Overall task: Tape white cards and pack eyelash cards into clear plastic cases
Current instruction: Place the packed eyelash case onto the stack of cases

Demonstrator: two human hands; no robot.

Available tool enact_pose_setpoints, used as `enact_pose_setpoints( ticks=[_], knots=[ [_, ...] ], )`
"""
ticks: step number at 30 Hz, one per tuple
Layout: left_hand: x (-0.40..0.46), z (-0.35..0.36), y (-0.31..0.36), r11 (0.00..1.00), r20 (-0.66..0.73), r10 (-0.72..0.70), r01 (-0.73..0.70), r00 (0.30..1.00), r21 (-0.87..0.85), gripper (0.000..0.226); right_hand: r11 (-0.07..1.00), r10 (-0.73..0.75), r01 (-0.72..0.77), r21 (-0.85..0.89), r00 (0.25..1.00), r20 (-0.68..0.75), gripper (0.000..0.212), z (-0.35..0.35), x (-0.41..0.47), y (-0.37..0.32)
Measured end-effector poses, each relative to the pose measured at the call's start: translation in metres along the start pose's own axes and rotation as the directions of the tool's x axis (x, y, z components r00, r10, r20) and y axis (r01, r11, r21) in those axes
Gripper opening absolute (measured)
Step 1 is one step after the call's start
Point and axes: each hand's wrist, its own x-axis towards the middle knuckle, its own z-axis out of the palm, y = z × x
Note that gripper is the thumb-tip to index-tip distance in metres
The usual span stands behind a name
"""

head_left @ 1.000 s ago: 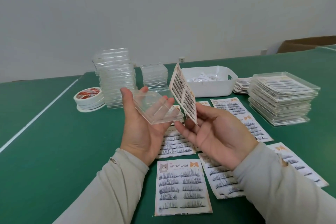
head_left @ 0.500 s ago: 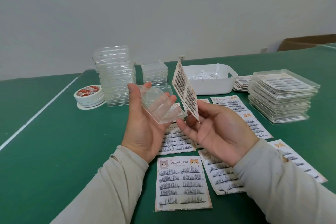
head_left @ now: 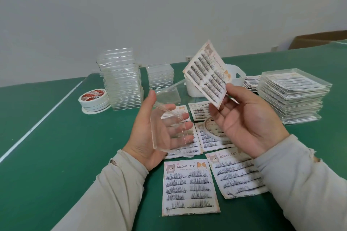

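Note:
My left hand [head_left: 150, 137] holds a clear plastic case [head_left: 169, 129], palm up, thumb along its left edge; the case hangs open, its lid [head_left: 169, 93] swung away from me. My right hand [head_left: 247, 120] pinches one eyelash card [head_left: 207, 73] by its lower corner, raised and tilted above the case's right side, lash rows facing me. Several more eyelash cards [head_left: 189, 185] lie flat on the green table [head_left: 56, 155] below both hands.
Tall stack of empty clear cases [head_left: 121, 82] and a shorter one [head_left: 160, 77] stand at the back left, beside tape rolls [head_left: 93, 99]. A white bin [head_left: 234, 75] sits behind the raised card. Packed cases [head_left: 293, 97] are stacked at right. A cardboard box [head_left: 317, 40] stands far right.
The case in my left hand has swung open and turned more upright. My right hand lifted the eyelash card higher and turned its printed face toward me.

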Motion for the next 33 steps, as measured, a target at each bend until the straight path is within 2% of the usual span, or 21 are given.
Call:
enact_pose_setpoints(
  ticks=[3, 5, 7, 9, 12, 14, 17, 24, 30, 33],
  knots=[
    [0.000, -0.002, 0.000, 0.997, 0.074, -0.074, 0.074, 0.994, 0.009, 0.077, 0.996, -0.067, 0.066, -0.055, 0.997, -0.022, 0.018, -0.002, 0.001, -0.005],
    [0.000, -0.002, 0.000, 0.994, 0.097, -0.107, 0.109, 0.989, -0.012, 0.080, 0.987, -0.116, 0.117, -0.111, 0.993, 0.012, 0.008, -0.002, 0.000, -0.006],
    [-0.001, -0.003, 0.000, 0.991, 0.113, -0.112, 0.120, 0.987, -0.061, 0.082, 0.963, -0.166, 0.184, -0.200, 0.981, 0.100, 0.035, -0.003, -0.002, -0.006],
    [-0.001, -0.003, 0.000, 0.985, 0.142, -0.086, 0.106, 0.986, -0.138, 0.086, 0.902, -0.220, 0.284, -0.325, 0.951, 0.220, 0.052, -0.004, -0.005, -0.007],
    [0.002, -0.004, 0.000, 0.981, 0.221, 0.002, 0.041, 0.975, -0.189, 0.081, 0.774, -0.193, 0.394, -0.496, 0.893, 0.407, 0.055, -0.002, -0.011, 0.003],
    [0.003, -0.005, 0.001, 0.973, 0.241, -0.002, 0.058, 0.971, -0.225, 0.078, 0.709, -0.147, 0.417, -0.569, 0.876, 0.459, 0.049, -0.001, -0.012, 0.013],
    [0.004, -0.008, 0.001, 0.968, 0.258, -0.004, 0.069, 0.966, -0.243, 0.080, 0.667, -0.135, 0.417, -0.618, 0.883, 0.450, 0.044, 0.000, -0.011, 0.020],
    [0.000, -0.004, -0.001, 0.969, 0.265, 0.028, 0.039, 0.964, -0.243, 0.081, 0.651, -0.168, 0.414, -0.636, 0.896, 0.411, 0.041, -0.006, -0.005, 0.021],
    [-0.003, -0.004, -0.001, 0.971, 0.221, 0.034, 0.020, 0.975, -0.238, 0.082, 0.650, -0.116, 0.391, -0.651, 0.898, 0.424, 0.040, -0.009, -0.004, 0.022],
    [-0.003, -0.002, -0.001, 0.976, 0.187, 0.022, 0.019, 0.982, -0.218, 0.084, 0.606, -0.109, 0.404, -0.685, 0.896, 0.432, 0.041, -0.010, -0.004, 0.023]
  ],
)
